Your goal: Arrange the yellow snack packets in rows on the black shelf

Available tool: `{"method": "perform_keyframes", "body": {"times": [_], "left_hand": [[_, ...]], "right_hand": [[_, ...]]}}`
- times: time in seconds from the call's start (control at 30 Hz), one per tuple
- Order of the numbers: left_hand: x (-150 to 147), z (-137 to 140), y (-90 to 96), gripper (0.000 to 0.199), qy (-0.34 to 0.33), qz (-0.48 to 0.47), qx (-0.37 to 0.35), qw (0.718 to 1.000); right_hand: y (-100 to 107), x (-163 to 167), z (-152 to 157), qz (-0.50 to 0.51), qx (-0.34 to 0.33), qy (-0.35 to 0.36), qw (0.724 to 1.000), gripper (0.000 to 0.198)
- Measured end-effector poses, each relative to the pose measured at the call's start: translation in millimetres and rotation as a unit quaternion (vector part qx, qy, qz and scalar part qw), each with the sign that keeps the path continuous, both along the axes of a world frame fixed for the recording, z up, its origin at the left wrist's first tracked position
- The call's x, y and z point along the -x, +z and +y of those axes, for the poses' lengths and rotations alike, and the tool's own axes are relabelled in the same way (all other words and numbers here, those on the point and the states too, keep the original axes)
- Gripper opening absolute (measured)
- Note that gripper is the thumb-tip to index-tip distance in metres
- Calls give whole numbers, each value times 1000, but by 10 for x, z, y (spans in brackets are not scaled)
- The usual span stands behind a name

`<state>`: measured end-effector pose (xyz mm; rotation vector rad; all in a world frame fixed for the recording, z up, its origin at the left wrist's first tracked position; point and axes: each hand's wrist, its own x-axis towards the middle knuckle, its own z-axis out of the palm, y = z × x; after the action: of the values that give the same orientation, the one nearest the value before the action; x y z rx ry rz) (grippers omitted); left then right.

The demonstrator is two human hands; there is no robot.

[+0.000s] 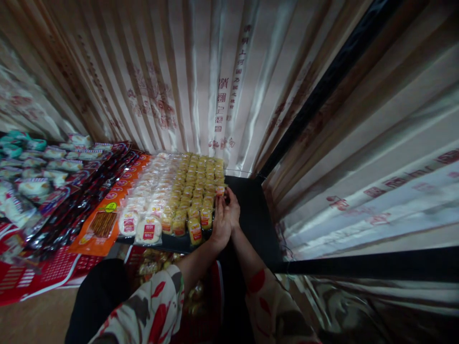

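My left hand (pixel 221 225) lies flat with its fingers stretched forward, against the right side of the rows of yellow wrapped snack cakes (pixel 196 197). Just beside it, my right hand (pixel 233 209) has its fingers bent around a small wrapped cake (pixel 220 190) with a red and orange label. That cake sits at the right end of a row, near the fingertips of both hands. Part of it is hidden by the fingers. White round wrapped cakes (pixel 148 230) stand in rows to the left of the yellow ones.
An orange snack bag (pixel 102 224), dark shiny packs (pixel 82 196) and white-green packs (pixel 34 188) lie further left. Beneath the black shelf (pixel 253 210) is a red basket (pixel 219 286) with gold-wrapped items. Another red basket (pixel 50 272) stands left. Printed curtains (pixel 201 71) and black bars (pixel 322 95) enclose the shelf.
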<state>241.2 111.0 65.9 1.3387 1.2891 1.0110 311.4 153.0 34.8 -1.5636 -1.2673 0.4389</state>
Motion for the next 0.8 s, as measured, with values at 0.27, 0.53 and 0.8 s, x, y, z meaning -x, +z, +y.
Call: {"method": "perform_keyframes", "body": {"times": [0.27, 0.53, 0.8], "left_hand": [[-25, -3, -58, 53, 3, 33, -14, 999], [-9, -103, 151, 52, -6, 69, -8, 998], [192, -531, 265, 51, -29, 85, -41, 995]], "right_hand": [[-9, -7, -8, -38, 25, 1, 999, 44], [11, -22, -34, -25, 43, -10, 999, 43], [91, 96, -466, -6, 47, -41, 998, 52]]}}
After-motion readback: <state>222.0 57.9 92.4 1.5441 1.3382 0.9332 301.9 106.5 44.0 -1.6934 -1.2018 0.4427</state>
